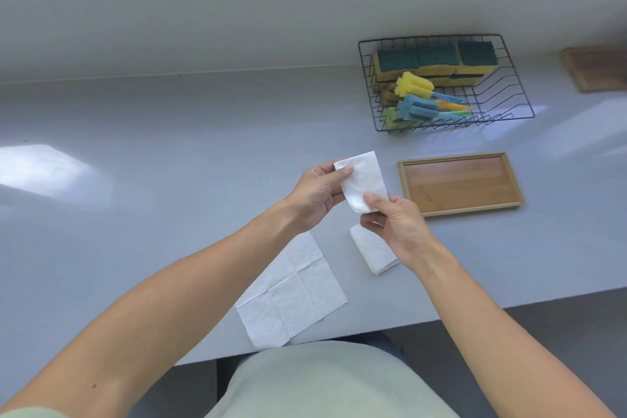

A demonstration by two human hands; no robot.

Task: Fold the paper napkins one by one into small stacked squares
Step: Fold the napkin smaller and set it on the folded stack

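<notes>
Folded napkin (364,180) held above the table (169,180), left hand (315,197) pinching its upper left corner, right hand (397,220) pinching its lower edge; folded stack (373,251) beneath right hand, unfolded napkin (291,292) near table edge

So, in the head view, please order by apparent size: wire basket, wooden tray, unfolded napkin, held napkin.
1. wire basket
2. unfolded napkin and wooden tray: look alike, not ranked; the napkin lies nearer the camera
3. held napkin
</notes>
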